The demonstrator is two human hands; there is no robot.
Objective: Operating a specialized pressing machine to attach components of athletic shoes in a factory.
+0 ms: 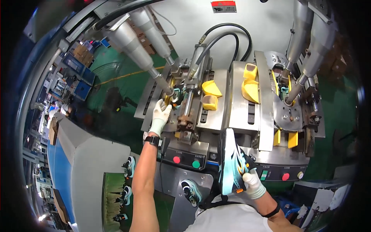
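Note:
My right hand (pixel 253 185), in a white glove, is closed on a black sneaker (pixel 232 166) with a pale turquoise sole and orange accents. The sneaker is tilted up on end in front of my body, its sole partly facing me. My left hand (pixel 161 113), also gloved, reaches to the left station of a metal press. Its fingers look apart, beside a metal rod and a partly hidden turquoise-and-black shoe (pixel 176 96) in that station. Whether the fingertips touch that shoe cannot be made out.
Yellow pads (pixel 211 89) sit on the press's steel plates. Below them are red and green buttons (pixel 196 164). Another sneaker (pixel 191 192) lies on a metal plate near me. Several shoes (pixel 125 195) stand by a green-surfaced conveyor at left. Slanted cylinders (pixel 131 42) flank the press.

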